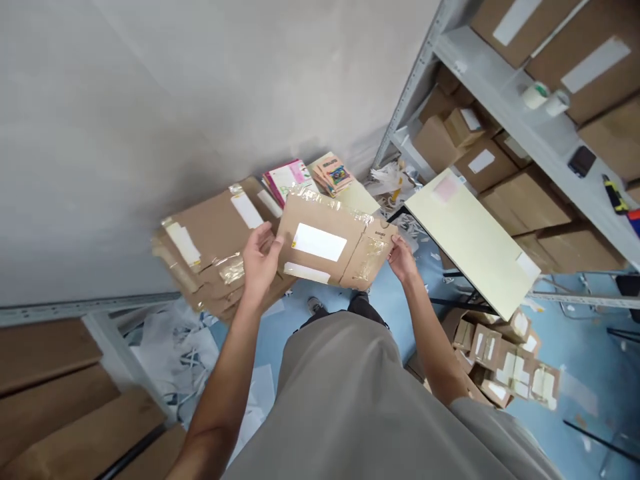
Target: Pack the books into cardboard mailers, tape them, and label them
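Observation:
Between my two hands is a flattened cardboard box (357, 243) with white labels and strips of clear tape along its edges. My left hand (261, 257) grips its left edge, thumb on the front face. At the right end, my right hand (401, 259) pinches the edge near a printed mark. Behind and to the left lies a stack of flattened cardboard boxes (215, 233), also taped and labelled. Just beyond the held cardboard, several notebooks (290, 177) and a small pile of booklets (333, 172) rest on a pale surface.
A pale yellow table (473, 240) stands to my right, before a metal shelf (525, 127) loaded with boxes, tape rolls (536, 95) and a phone (581, 161). Small boxes (513, 363) pile up on the blue floor (580, 340). White scraps (173, 350) lie at left, beside more shelved boxes (95, 427).

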Available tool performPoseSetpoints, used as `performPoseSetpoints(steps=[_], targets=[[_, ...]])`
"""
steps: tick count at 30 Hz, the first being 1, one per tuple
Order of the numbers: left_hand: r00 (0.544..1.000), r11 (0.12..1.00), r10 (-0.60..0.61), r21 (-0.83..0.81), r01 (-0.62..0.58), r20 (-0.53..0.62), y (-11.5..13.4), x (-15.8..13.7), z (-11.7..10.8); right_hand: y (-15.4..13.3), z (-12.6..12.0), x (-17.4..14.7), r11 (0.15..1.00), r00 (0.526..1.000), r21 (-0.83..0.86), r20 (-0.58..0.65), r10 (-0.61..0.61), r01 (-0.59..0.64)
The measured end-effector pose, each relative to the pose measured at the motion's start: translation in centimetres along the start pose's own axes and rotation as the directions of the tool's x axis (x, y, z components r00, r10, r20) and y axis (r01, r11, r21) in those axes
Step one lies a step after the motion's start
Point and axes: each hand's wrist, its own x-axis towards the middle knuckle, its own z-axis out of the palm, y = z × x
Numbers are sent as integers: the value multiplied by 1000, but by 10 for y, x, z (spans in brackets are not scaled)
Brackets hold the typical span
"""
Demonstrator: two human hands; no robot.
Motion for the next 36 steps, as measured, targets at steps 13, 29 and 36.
performPoseSetpoints(steps=[13,29,36], targets=[[885,996,-58,90,19,461,33,27,265,-72,-189,35,996,980,68,-195,-35,49],[551,979,-205,165,121,809,19,21,537,-99,-364,42,975,805,98,-583,-106,199],[374,973,-227,230,36,899,3,64,622,-127,-387,72,967,725,-124,-642,-249,223]])
